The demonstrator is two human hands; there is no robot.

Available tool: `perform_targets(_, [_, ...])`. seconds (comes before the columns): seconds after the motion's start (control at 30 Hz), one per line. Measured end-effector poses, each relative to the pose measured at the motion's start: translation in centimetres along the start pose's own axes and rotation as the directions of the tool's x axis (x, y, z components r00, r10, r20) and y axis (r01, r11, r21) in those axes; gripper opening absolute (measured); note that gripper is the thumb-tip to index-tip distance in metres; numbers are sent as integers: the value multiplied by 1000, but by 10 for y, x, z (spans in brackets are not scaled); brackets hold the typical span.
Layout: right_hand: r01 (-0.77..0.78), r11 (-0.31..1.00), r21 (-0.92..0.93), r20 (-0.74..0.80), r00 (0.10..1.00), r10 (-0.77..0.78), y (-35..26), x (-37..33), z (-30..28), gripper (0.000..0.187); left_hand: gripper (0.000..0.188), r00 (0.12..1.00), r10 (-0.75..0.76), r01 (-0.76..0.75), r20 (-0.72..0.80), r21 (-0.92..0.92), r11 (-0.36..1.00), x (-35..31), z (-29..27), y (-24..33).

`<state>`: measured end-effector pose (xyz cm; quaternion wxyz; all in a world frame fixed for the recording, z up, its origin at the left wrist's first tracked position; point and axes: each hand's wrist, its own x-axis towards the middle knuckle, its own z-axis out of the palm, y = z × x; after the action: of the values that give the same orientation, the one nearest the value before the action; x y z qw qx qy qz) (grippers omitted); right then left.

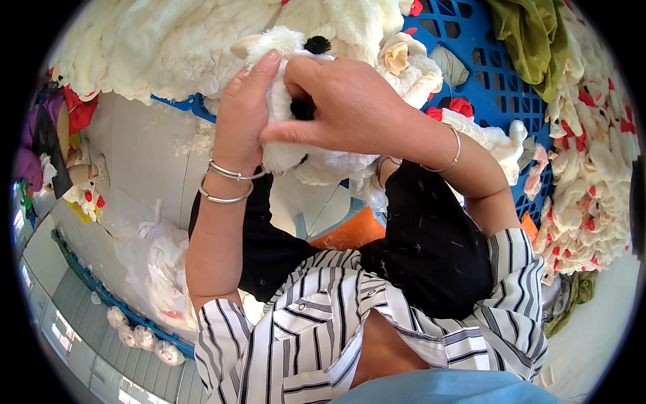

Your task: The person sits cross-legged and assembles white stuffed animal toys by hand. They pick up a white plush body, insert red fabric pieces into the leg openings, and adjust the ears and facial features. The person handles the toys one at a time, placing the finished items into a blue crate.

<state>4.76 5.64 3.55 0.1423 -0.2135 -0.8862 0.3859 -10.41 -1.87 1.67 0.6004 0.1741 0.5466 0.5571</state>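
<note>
A fluffy white plush piece [277, 101] with black fur patches and a cream ear-like flap is held up in front of me. My left hand [242, 111] grips its left side, thumb pointing up along the fur. From the right, my right hand [343, 101] closes over it, fingers curled at the top and thumb lying across its lower part. The right palm and fingers hide much of the piece. Whether a small tool or thread is between my fingers I cannot tell.
Heaped white plush skins [161, 40] lie beyond my hands, on blue plastic crates [494, 94]. More white pieces with red parts [585, 195] pile up at the right. Olive cloth [531, 40] hangs at the far right. A clear plastic bag [165, 262] rests on the floor at left.
</note>
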Motion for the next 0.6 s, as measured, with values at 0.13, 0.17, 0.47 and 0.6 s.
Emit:
perform_targets(0.13, [105, 994, 31, 12, 994, -105, 5, -1, 4, 35, 26, 997, 12, -14, -80, -30, 999, -10, 16, 8])
perform_targets(0.17, [163, 986, 39, 38, 986, -164, 7, -3, 3, 35, 27, 994, 43, -40, -101, 29, 999, -11, 17, 9])
perform_targets(0.47, [-183, 890, 418, -98, 965, 245, 89, -26, -30, 35, 32, 967, 178, -187, -181, -36, 982, -4, -6, 22])
perform_targets(0.6, [-541, 668, 511, 441, 832, 336, 89, -35, -4, 48, 30, 954, 233, -243, -189, -31, 970, -5, -5, 21])
